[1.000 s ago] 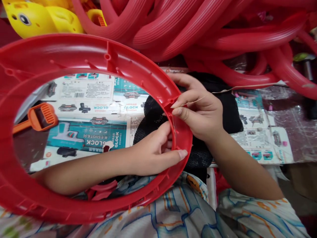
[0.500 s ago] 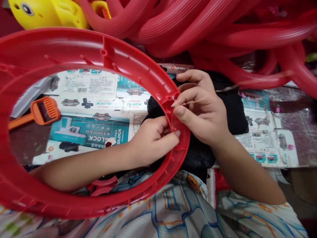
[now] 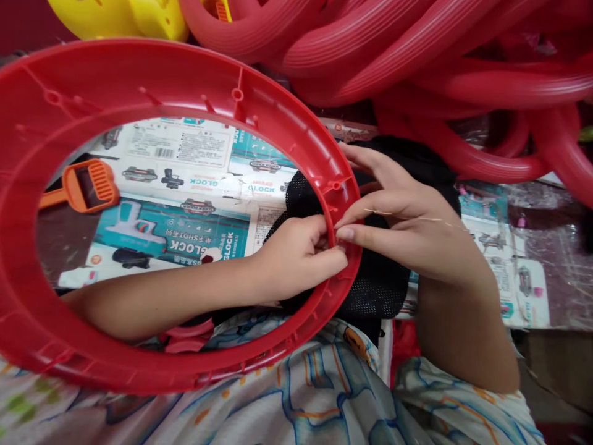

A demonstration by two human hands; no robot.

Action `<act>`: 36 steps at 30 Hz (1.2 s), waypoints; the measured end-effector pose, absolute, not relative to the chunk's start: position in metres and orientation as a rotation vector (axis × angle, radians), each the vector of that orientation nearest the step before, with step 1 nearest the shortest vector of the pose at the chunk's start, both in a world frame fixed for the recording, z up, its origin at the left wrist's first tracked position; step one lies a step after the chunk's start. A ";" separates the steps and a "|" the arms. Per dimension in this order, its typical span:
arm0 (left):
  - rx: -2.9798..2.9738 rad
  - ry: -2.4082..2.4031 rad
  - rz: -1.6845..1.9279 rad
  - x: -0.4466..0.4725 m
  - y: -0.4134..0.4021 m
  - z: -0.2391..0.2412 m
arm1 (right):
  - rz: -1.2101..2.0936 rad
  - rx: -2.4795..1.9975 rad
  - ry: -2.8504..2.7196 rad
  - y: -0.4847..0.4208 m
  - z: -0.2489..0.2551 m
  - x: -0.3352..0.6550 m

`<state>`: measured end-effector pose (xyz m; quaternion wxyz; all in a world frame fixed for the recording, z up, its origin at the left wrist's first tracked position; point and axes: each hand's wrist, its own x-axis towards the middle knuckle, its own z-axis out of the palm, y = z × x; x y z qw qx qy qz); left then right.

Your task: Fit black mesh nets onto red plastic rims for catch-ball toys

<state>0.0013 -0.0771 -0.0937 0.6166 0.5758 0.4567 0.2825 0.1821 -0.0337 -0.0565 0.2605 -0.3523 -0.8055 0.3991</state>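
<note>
I find the large, glossy red plastic ring (image 3: 185, 74) held at a tilt above the lap and the near part of the dark tabletop (image 3: 65, 241), its inner channel of pegs and ribs facing me. The left hand (image 3: 306, 256) reaches through the ring's opening to the right-hand stretch of the rim; its fingers are closed on the inner edge, thumb laid over the channel. The right hand (image 3: 417, 235) meets the same stretch from outside. I record its thumb and forefinger narrowed to a pinch on a thin pale strand (image 3: 438, 219), which trails across the back of that hand; I cannot see the strand's tip.

Beneath the hands lies black mesh fabric (image 3: 380, 296), over white-and-teal printed cardboard (image 3: 180, 145). Through the opening I note an orange plastic slotted tool (image 3: 69, 185) at the left. Beyond the ring I log a heap of curved, ribbed pinkish-red tubes (image 3: 352, 37) and, left of these, a rounded yellow plastic piece (image 3: 102, 18), partly out of view.
</note>
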 end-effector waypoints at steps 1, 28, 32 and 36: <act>1.329 1.048 0.643 0.001 -0.077 -0.093 | 1.093 -0.958 -2.179 -0.033 -0.056 0.182; 1.087 0.807 0.616 0.002 -0.077 -0.087 | 0.842 -0.841 -2.099 -0.028 -0.078 0.180; 1.129 0.760 0.650 0.001 -0.078 -0.087 | 0.839 -0.783 -2.044 -0.030 -0.078 0.178; 1.176 0.790 0.733 0.000 -0.083 -0.092 | 0.934 -0.900 -2.014 -0.032 -0.076 0.175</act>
